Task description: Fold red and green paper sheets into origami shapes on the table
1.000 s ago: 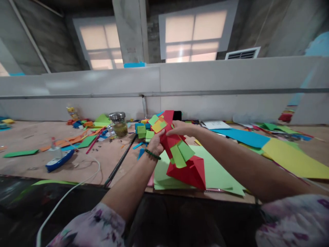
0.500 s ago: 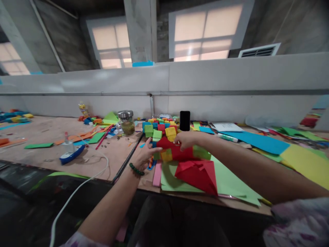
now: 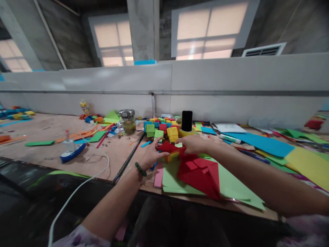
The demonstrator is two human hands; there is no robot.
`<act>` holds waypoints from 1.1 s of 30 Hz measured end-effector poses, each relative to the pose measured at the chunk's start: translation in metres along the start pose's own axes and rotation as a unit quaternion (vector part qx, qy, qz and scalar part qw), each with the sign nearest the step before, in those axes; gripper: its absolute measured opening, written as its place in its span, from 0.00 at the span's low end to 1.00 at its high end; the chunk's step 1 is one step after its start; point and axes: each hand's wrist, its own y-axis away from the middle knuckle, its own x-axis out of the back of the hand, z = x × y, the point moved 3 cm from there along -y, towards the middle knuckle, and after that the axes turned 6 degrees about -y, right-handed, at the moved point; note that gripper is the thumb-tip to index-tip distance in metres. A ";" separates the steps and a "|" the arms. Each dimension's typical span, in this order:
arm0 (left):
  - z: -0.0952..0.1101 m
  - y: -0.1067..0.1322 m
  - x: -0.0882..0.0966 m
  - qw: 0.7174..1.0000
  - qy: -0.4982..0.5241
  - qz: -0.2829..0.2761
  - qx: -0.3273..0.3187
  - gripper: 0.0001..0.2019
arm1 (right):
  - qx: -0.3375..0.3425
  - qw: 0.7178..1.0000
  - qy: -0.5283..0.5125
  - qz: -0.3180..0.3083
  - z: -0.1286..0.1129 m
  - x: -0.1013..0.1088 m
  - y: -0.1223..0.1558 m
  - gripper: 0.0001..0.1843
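Note:
A folded paper piece in red, yellow and green (image 3: 168,148) is between my hands, partly blurred and partly covered by fingers. My left hand (image 3: 150,156), with a dark green bead bracelet at the wrist, has its thumb and fingers around the piece's left end. The fingers of my right hand (image 3: 192,144) are curled at its right end; their tips are hidden. Just beneath lies a red folded paper (image 3: 199,173) on light green sheets (image 3: 233,187). Paper cubes, one green (image 3: 150,130) and one yellow (image 3: 172,134), stand just beyond my hands.
A phone (image 3: 186,121) stands upright behind my right hand. A lidded glass jar (image 3: 128,123) is at the back left. A blue boat-shaped holder (image 3: 73,153) and a white cable (image 3: 106,161) lie left. Blue paper (image 3: 259,141) and a glue stick (image 3: 230,138) are at right.
The coloured paper piece has drawn together between my hands and covers less width than before. My right hand has turned and curled further, and the view has shifted slightly.

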 end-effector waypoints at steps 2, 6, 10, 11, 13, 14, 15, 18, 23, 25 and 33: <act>0.000 0.002 -0.005 1.000 -0.002 -0.013 0.002 0.48 | 0.004 1.000 -0.009 -0.002 0.001 -0.005 0.001 0.27; 0.019 0.006 -0.013 0.999 -0.024 0.018 -0.041 0.41 | 0.003 1.000 -0.007 0.000 0.003 -0.005 -0.002 0.14; 0.041 0.004 -0.014 0.988 -0.075 0.096 -0.094 0.23 | -0.001 1.000 -0.008 0.000 0.004 -0.006 -0.006 0.14; 0.043 0.003 -0.015 0.989 -0.076 0.089 -0.092 0.16 | 0.002 1.000 -0.013 -0.003 0.004 -0.008 -0.007 0.14; 0.040 0.000 -0.014 0.992 -0.063 0.077 -0.078 0.06 | 0.005 1.000 -0.025 -0.009 0.006 -0.009 -0.005 0.13; 0.036 -0.001 -0.013 0.992 -0.055 0.083 -0.075 0.04 | 0.005 0.999 -0.032 -0.010 0.007 -0.009 -0.004 0.13; 0.032 -0.002 -0.011 0.992 -0.046 0.092 -0.073 0.03 | 0.003 0.999 -0.038 -0.010 0.010 -0.008 -0.003 0.12; 0.019 -0.002 -0.005 0.992 -0.016 0.109 -0.067 0.05 | -0.007 0.999 -0.050 -0.005 0.018 -0.004 -0.001 0.11; 0.004 0.000 0.002 0.993 -0.006 0.112 -0.038 0.07 | -0.002 0.998 -0.058 -0.014 0.019 -0.006 -0.002 0.16; 0.004 0.005 0.002 0.994 -0.009 0.108 -0.035 0.07 | 0.000 0.998 -0.061 -0.014 0.016 -0.007 -0.002 0.20; 0.037 0.019 0.002 0.979 -0.126 0.116 -0.108 0.30 | 0.005 1.000 -0.024 0.003 0.001 0.004 -0.003 0.10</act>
